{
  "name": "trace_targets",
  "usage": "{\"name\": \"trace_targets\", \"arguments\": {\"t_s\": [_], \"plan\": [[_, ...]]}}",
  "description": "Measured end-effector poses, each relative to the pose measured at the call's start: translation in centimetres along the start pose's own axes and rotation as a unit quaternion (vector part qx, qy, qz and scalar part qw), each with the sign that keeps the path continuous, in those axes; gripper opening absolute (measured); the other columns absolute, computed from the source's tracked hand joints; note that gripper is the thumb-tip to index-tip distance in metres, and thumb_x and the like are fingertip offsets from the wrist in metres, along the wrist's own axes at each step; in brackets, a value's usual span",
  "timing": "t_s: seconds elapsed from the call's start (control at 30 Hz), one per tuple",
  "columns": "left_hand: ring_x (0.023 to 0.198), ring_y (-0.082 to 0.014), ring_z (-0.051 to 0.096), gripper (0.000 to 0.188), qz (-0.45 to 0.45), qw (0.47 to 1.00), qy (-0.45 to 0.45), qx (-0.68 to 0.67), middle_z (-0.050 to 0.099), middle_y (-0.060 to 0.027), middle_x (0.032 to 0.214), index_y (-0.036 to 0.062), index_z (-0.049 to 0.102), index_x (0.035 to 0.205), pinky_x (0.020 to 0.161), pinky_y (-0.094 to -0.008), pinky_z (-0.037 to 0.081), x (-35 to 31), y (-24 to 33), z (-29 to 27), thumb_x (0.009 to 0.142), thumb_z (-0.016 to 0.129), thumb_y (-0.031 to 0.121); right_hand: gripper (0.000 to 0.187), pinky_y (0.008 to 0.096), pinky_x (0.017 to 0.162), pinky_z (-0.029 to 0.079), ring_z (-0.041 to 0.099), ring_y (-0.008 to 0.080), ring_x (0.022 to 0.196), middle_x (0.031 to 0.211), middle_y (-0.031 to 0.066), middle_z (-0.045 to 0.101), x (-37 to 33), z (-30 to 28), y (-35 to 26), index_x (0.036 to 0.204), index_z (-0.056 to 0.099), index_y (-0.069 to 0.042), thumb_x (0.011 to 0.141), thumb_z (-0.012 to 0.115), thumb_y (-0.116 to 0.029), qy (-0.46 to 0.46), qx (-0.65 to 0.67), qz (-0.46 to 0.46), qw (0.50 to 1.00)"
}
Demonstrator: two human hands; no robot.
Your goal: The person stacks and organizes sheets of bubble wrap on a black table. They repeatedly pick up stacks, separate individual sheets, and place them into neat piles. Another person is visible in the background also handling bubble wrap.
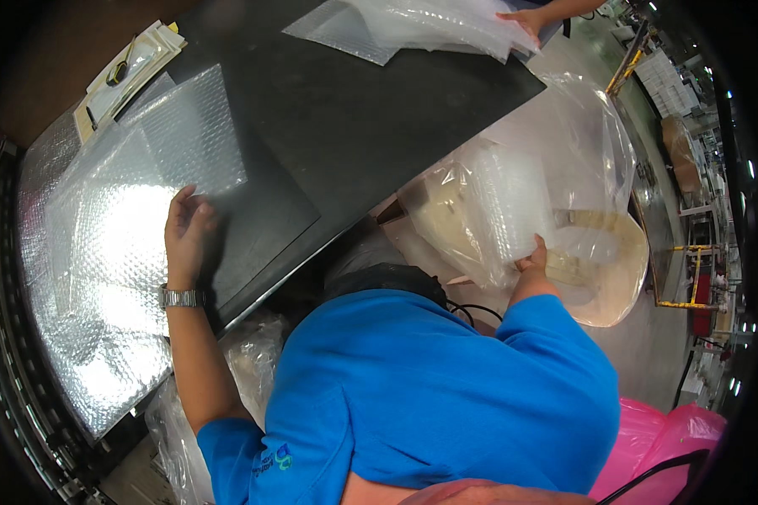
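Note:
My left hand [187,231], with a metal watch on its wrist, is over the black tabletop [337,126]. Its fingers are loosely bent and apart, with nothing visible between them. Close by its fingertips lies a clear bubble wrap sheet [198,126], overlapping silvery bubble material [101,337] on the left. Off the table's right edge, my right hand [531,256] grips the lower edge of whitish bubble wrap [509,198]. This hangs above a large clear plastic bag [594,139] around a tan container [623,261]; part of my grip is hidden.
Across the table, another person's hand [526,20] holds more bubble wrap sheets [421,29]. A tape measure [118,72] lies on papers [147,55] at the far left. Pink plastic bags [665,438] are at the lower right. Yellow rails [697,278] stand beyond the container.

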State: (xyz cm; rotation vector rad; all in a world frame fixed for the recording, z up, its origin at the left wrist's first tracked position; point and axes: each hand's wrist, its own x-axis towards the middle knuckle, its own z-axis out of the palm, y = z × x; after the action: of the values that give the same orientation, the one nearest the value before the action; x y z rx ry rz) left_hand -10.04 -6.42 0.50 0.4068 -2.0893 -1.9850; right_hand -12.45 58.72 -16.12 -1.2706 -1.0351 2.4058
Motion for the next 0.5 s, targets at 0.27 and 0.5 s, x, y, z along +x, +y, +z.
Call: {"name": "trace_targets", "arguments": {"t_s": [0.27, 0.5], "plan": [[0.092, -0.0157, 0.054, 0.043, 0.052, 0.993, -0.052, 0.09, 0.052, -0.0089, 0.106, 0.0046, 0.044, 0.123, 0.073, -0.026, 0.046, 0.4, -0.6, -0.7, 0.086, 0.059, 0.02, 0.068, 0.0468, 0.095, 0.038, 0.048, 0.0373, 0.109, 0.117, 0.0205, 0.051, 5.4, -3.2, 3.5, 0.127, 0.039, -0.002, 0.07, 0.067, -0.024, 0.19, -0.184, 0.046, 0.963], [0.091, -0.0142, 0.053, 0.041, -0.007, 0.999, -0.039, -0.021, 0.053, -0.0068, 0.103, 0.0055, 0.046, 0.122, 0.073, -0.0265, 0.047, 0.2, -0.6, -0.5, 0.085, 0.06, 0.018, 0.068, 0.0416, 0.094, 0.038, 0.044, 0.0341, 0.114, 0.123, 0.0243, 0.043, 3.0, 7.6, -0.2, 0.131, 0.035, -0.003, 0.072, 0.066, -0.018, 0.217, -0.503, -0.497, 0.673]]}}
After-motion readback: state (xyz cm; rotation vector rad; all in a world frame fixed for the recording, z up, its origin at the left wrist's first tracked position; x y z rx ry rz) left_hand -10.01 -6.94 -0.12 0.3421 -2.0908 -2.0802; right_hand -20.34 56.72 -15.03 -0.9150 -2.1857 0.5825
